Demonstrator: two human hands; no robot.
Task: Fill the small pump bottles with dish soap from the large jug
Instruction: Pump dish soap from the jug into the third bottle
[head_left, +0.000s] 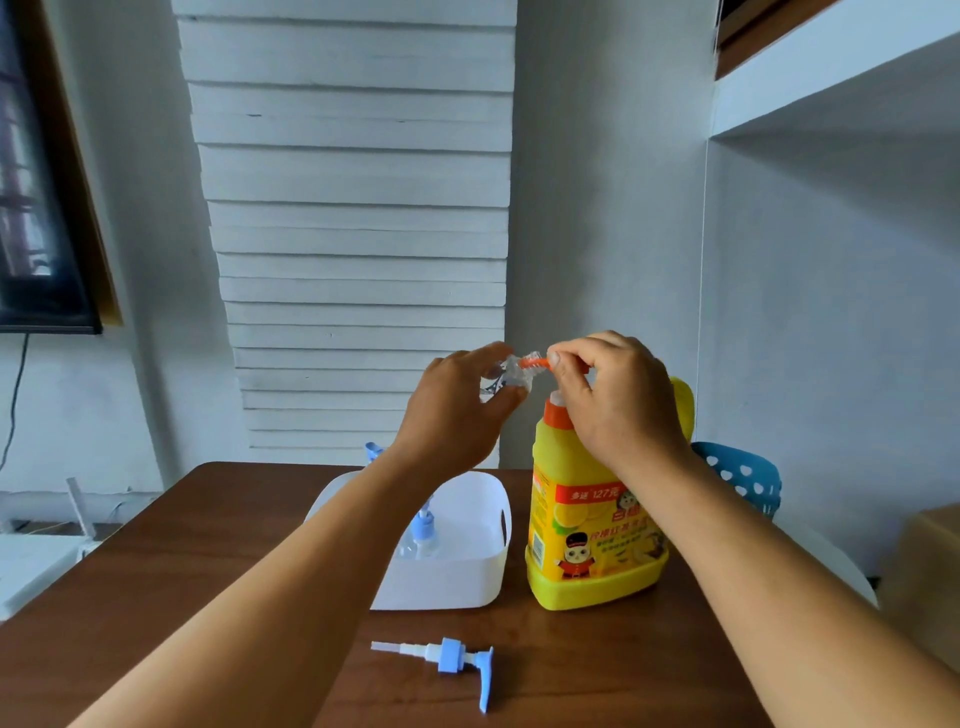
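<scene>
A large yellow dish-soap jug (597, 525) with an orange pump stands upright on the brown table. My right hand (618, 400) is curled over its orange pump head (535, 360), whose spout points left. My left hand (457, 410) grips a small clear bottle (511, 375) and holds its mouth up against that spout, level with the jug's top. A loose blue and white pump top (452, 657) lies on the table near the front edge. Another small bottle with a blue pump (422, 535) stands in the white tub, partly hidden by my left forearm.
The white plastic tub (467, 577) sits left of the jug. A second blue pump tip (373, 451) shows behind my left arm. A blue dotted basket (748, 480) is behind the jug at the right. The wooden table (182, 571) ends at a white wall.
</scene>
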